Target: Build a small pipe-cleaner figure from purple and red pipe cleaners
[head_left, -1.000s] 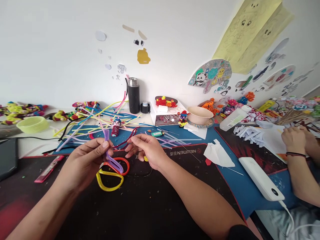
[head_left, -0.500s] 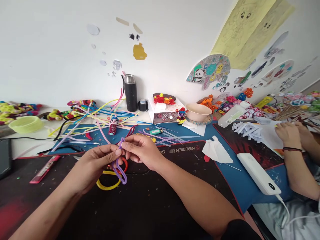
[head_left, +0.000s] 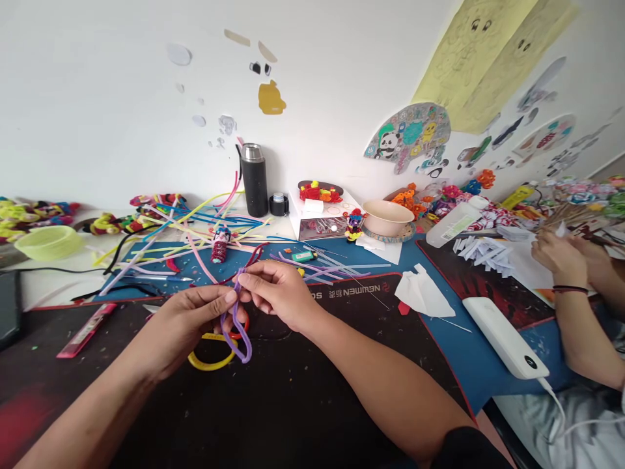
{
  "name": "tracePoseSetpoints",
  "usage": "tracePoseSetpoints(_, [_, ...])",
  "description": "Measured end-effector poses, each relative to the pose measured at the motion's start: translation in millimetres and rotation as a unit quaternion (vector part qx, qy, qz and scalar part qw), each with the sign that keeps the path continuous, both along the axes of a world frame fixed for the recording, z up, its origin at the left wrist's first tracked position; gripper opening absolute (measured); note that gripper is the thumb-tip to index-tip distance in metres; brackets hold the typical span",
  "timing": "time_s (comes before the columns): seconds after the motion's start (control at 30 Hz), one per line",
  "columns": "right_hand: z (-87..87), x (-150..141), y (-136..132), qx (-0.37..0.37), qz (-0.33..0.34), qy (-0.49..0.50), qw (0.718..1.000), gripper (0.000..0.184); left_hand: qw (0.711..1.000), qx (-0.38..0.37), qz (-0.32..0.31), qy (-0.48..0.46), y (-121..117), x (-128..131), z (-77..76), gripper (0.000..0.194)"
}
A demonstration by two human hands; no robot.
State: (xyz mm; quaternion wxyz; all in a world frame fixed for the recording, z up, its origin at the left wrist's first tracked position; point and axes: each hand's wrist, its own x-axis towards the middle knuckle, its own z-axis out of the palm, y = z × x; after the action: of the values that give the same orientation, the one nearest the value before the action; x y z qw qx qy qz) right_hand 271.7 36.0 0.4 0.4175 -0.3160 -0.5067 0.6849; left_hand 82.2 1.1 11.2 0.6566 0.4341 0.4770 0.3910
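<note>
Between my two hands is a purple pipe cleaner (head_left: 245, 345), bent so that a long loop hangs below my fingers. My left hand (head_left: 198, 314) pinches it between thumb and forefinger. Close beside it, my right hand (head_left: 276, 293) grips the upper part, its fingertips almost touching the left thumb. Under the loop lie scissors with a yellow and a red handle (head_left: 212, 366), partly hidden by my left hand. Just beyond the hands, a small figure with a dark red wound body (head_left: 221, 247) lies among loose pipe cleaners (head_left: 195, 244).
A black flask (head_left: 254, 182) stands by the wall, left of a white box (head_left: 317, 228) and a beige bowl (head_left: 388, 218). A pink packet (head_left: 88, 332) lies on the dark mat (head_left: 312, 404). At right, a co-worker's hands (head_left: 561, 257) work near paper strips and a white power bank (head_left: 505, 339).
The hanging purple loop has spread wider and shifted slightly right. My hands stay almost in place. The co-worker's hands have moved a little, with white paper now showing above them.
</note>
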Motion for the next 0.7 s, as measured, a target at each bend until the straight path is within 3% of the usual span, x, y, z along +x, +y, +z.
tracePoseSetpoints(0.33, [-1.3,0.3,-0.9,0.029,0.032,0.001,0.999,0.036,1.000,0.006,-0.028,0.007,-1.6,-0.9,-2.4,0.042])
tracePoseSetpoints(0.47, [-1.2,0.4,-1.4,0.026,0.030,-0.009,0.999,0.039,1.000,0.022,-0.009,0.017,-1.9,-0.2,-3.9,0.043])
tracePoseSetpoints(0.7, [-4.1,-0.6,-3.6,0.039,0.035,-0.012,0.999,0.038,0.997,-0.041,0.014,-0.062,-3.1,6.8,-5.7,0.044])
